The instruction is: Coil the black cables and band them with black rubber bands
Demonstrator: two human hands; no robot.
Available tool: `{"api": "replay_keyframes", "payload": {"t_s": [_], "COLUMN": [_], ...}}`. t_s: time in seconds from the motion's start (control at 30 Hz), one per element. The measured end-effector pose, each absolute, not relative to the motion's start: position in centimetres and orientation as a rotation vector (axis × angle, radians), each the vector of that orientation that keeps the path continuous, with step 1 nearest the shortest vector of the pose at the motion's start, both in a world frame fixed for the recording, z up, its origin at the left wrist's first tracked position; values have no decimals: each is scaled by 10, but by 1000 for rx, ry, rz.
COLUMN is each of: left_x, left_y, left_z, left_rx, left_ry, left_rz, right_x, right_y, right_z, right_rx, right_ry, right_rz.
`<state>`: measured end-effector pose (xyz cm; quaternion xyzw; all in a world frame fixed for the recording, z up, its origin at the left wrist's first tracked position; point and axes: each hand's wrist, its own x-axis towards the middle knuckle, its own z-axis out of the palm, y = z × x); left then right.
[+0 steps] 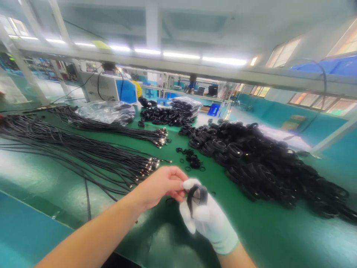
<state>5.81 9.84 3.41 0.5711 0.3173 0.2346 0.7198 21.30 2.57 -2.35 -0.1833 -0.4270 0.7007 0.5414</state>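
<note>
A small coil of black cable (198, 195) is wrapped in loops and held by my right hand (210, 219), which wears a white glove. Its gloved fingers close around the coil. Bare, my left hand (164, 186) meets the gloved fingertips at the coil's left side. The left fingers are bent together in a pinch, and what is between them is hidden. Both hands are above the green tabletop (173, 245). Just beyond them lies a cluster of small black rings (194, 160).
Long straight black cables (111, 160) with metal connector ends lie at left. A large pile of coiled black cables (256, 160) spreads at right. Further back are clear plastic bags (107, 111), more coils (164, 116) and a white-and-blue machine (108, 88). A shelf beam (178, 66) crosses above.
</note>
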Motion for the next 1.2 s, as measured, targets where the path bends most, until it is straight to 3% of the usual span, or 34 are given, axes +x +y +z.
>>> {"api": "replay_keyframes", "payload": {"t_s": [0.17,0.33,0.57,0.8,0.9,1.2], "left_x": [63,66,52,61,60,60], "left_y": [91,92,120,111,97,78], "left_z": [35,40,30,26,25,8], "left_rx": [1635,2193,1887,2008,1882,1358], "left_ry": [728,720,443,937,1064,819], "left_rz": [769,705,486,659,751,644], "right_x": [215,217,208,212,215,208], "right_y": [29,32,35,37,36,35], "right_z": [-27,-36,-32,-27,-22,-23], "right_rx": [-521,-485,-494,-805,-808,-756], "right_ry": [-1014,-972,-529,-966,-951,-932], "right_rz": [1678,1854,2114,1639,1675,1761]}}
